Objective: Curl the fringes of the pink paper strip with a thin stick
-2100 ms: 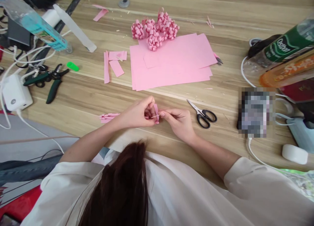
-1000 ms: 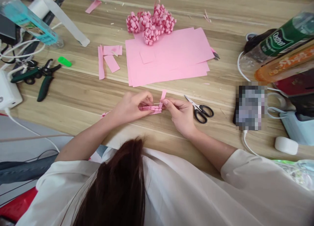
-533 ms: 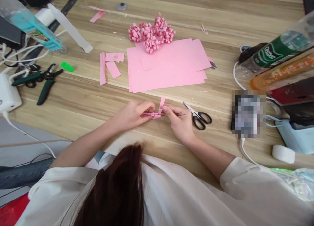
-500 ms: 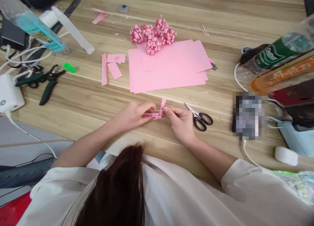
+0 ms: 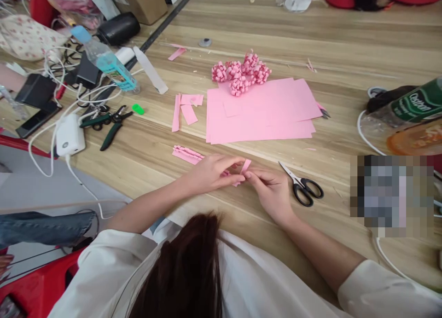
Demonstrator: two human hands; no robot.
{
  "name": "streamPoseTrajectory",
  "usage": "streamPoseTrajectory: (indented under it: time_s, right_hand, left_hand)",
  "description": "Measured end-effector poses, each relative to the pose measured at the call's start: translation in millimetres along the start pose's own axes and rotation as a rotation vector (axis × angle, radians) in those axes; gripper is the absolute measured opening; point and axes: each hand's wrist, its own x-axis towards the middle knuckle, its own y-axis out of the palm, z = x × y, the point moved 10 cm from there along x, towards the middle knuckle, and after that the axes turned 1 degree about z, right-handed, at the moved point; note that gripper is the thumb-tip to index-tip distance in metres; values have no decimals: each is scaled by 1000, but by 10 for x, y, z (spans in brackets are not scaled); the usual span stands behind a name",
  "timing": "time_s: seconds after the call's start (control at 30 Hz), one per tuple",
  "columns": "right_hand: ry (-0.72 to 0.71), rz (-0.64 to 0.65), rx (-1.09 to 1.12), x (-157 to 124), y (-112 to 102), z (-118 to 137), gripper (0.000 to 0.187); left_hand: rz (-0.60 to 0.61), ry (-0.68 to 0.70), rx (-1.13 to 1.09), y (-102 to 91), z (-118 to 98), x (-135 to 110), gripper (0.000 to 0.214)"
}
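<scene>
View widened, pink strip (image 5: pixel 246 166) upright between left hand (image 5: pixel 214 173), right hand (image 5: pixel 268 193)

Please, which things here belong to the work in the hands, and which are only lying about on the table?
Belong to the work:
left hand
right hand
pink paper strip
folded pink strip
pink paper sheets
curled pink paper balls
scissors

Only lying about:
green-handled pliers
white power adapter
Cestbon bottle
</scene>
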Motion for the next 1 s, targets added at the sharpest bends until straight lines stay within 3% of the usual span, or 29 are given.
streamPoseTrajectory:
  time_s: [0.17,0.27,0.43,0.8,1.0]
  right_hand:
    - [-19,130,-57,-29,134,16,17]
    - [-77,181,-100,-37,189,60,21]
    - [-139,227,-136,-58,246,87,23]
    - [4,-52,42,-8,-36,-28,17]
    - [-6,-38,53,14,-25,-22,16]
  left_hand:
    - [-103,-67,-127,-76,42,-12,32]
    - [-120,58,-26,-97,-79,-10,19]
    - [-124,252,78,-91,-262,-33,15]
    - [-169,164,-16,-195,-218,-2,11]
    - [-137,32,-121,-154,-105,9,13]
